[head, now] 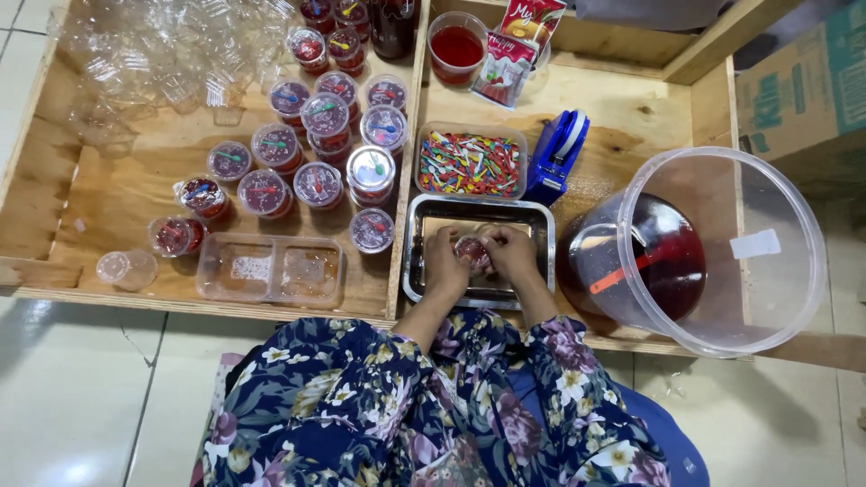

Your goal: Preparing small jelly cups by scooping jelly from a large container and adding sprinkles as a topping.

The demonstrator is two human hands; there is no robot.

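Observation:
My left hand (444,263) and my right hand (511,253) meet over a shiny metal tray (415,252) in front of me. Between them they press on a small clear cup of red jelly (472,252), which is mostly hidden by my fingers. Whether its lid is on I cannot tell. Just beyond the tray stands a clear box of small coloured plastic spoons (470,163). Floral sleeves cover my forearms.
Several lidded cups of red jelly (317,115) stand in a wooden tray (135,189) at left, with empty clear cups (153,54) behind. A big clear tub of red liquid (686,261) with a ladle sits at right. A blue tape dispenser (557,153) and red sachets (519,45) lie beyond.

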